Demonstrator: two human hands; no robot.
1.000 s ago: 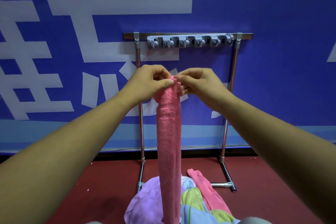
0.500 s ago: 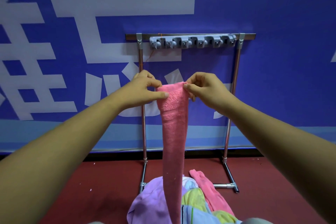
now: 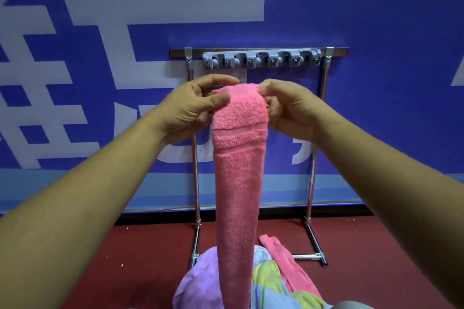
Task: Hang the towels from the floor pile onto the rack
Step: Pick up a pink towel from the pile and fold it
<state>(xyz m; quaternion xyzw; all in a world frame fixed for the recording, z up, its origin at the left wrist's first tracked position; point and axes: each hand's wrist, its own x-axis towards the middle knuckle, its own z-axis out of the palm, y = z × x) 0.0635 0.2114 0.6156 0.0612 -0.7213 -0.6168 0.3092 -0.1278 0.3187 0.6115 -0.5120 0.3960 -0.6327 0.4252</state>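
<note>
Head view: pink towel (image 3: pixel 238 170), top corners pinched by left hand (image 3: pixel 193 108) and right hand (image 3: pixel 288 108), hangs before rack (image 3: pixel 336 50), above floor pile (image 3: pixel 198 281); advised: keep top edge taut and raise it to hook strip (image 3: pixel 261 60).

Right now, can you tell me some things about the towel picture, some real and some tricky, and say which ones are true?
1. The left hand and the right hand both pinch the top of the pink towel. True.
2. A towel already hangs on the rack. False: nothing hangs on it yet.
3. More towels lie in a pile on the floor. True.
4. The pink towel is spread out wide. False: it hangs down in a narrow, bunched strip.
5. The wall behind the rack is green. False: it is blue with white shapes.
</note>
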